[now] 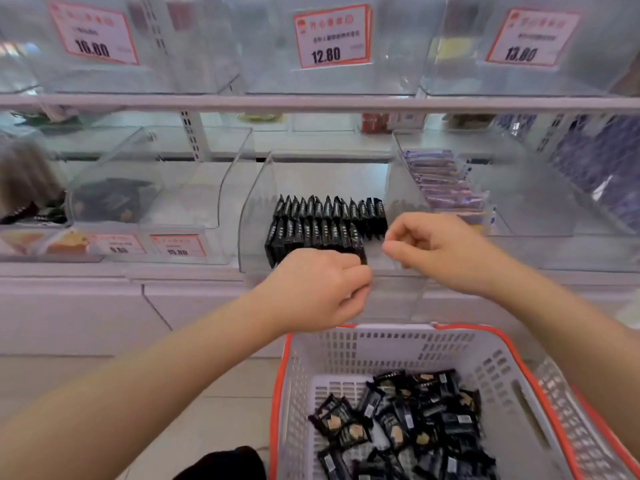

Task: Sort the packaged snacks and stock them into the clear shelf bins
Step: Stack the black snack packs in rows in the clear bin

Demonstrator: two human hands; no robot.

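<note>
Black snack packets (325, 226) stand upright in two neat rows inside the middle clear bin (252, 216). My left hand (318, 289) is at the bin's front edge, its curled fingers pinching the last packet (360, 249) at the right end of the front row. My right hand (429, 249) hovers over the bin's right front corner with curled fingers, thumb against forefinger, and nothing visible in it. Below, a white basket with an orange rim (346, 348) holds several loose black packets (408, 427).
Left of the middle bin, a clear bin (145, 188) holds dark packets. To the right, another bin holds purple packets (446, 188). An upper shelf of bins carries price tags (332, 36). White cabinet fronts (86, 313) run below the shelf.
</note>
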